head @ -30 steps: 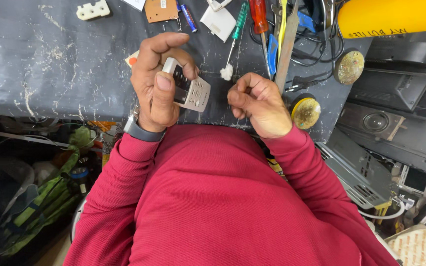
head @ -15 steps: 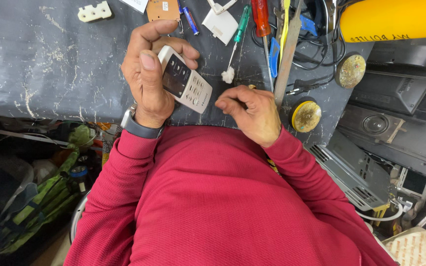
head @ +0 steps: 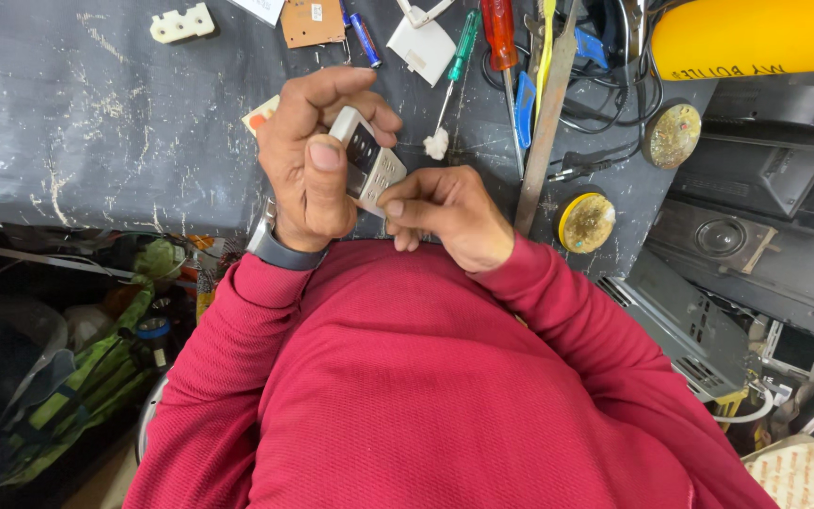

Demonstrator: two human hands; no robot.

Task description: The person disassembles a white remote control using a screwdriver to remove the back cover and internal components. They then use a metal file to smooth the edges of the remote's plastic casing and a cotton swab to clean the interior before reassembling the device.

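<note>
My left hand (head: 305, 160) grips a small silver keypad phone (head: 369, 162) above the near edge of the dark, scratched workbench (head: 77, 132), thumb lying along the phone's left side. My right hand (head: 445, 215) pinches the phone's lower end with thumb and forefinger. The phone's dark screen and keypad face up. Both arms are in red sleeves, and a grey watch sits on the left wrist.
Screwdrivers with green (head: 459, 52) and red (head: 499, 33) handles, a metal file (head: 546, 123), a white plastic cover (head: 421, 45), a brown circuit board (head: 313, 21) and two round tins (head: 586, 221) lie on the bench. A yellow cylinder (head: 756, 36) lies at the back right. Bags and clutter fill the floor at left.
The right hand moved left from beside the phone and took hold of its lower end. The left hand turned the phone so its face shows.
</note>
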